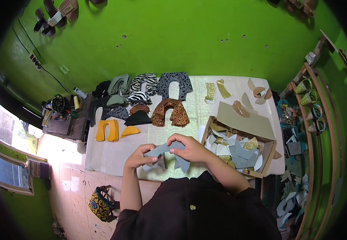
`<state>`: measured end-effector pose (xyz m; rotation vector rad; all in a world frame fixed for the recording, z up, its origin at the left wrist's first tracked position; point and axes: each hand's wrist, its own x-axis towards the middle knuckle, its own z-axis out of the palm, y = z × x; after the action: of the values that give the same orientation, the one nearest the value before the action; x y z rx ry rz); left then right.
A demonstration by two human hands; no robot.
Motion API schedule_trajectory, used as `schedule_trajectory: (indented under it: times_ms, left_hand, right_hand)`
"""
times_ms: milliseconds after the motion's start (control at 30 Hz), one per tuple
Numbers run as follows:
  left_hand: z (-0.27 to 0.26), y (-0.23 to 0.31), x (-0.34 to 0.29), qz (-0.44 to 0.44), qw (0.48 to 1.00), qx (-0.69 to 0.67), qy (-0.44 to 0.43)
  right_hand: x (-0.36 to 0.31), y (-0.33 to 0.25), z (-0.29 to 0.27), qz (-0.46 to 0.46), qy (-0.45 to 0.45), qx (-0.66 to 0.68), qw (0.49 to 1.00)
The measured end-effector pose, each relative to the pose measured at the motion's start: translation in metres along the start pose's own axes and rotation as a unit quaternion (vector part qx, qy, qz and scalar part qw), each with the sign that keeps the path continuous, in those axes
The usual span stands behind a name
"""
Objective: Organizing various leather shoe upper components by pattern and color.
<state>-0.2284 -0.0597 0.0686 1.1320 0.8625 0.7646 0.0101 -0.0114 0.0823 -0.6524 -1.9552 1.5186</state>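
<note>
At the near edge of the table (117,160) my two hands hold up a grey U-shaped cut piece (162,149) of sheet material. My left hand (139,157) pinches one side of its curve between thumb and fingers. The other side is gripped by my right hand (189,148), thumb on the near face. Its pointed ends hang down towards me; whether it is one layer or several I cannot tell. Beyond my hands lie stacks of similar arched pieces: leopard print (166,110), yellow (107,132), zebra print (143,80) and grey-and-black patterned (185,86).
Right of my hands, a cardboard box (268,158) holds grey, white and gold scraps. Gold glitter pieces (210,91) lie farther back. A sewing machine (57,105) stands at left. At right is a wooden rack (321,100) with shoes. A patterned bag (100,203) rests on the floor.
</note>
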Motion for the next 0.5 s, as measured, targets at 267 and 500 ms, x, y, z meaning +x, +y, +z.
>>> schedule_trajectory:
  times_ms: [267, 500]
  left_hand:
    - [-0.022, -0.106, 0.015, 0.024, 0.935, 0.127, 0.329]
    - [0.009, -0.126, 0.034, -0.038, 0.842, 0.354, 0.406]
  right_hand:
    - [-0.015, 0.117, 0.042, 0.134, 0.111, -0.075, 0.982]
    - [-0.025, 0.151, 0.053, 0.146, 0.151, -0.279, 0.937]
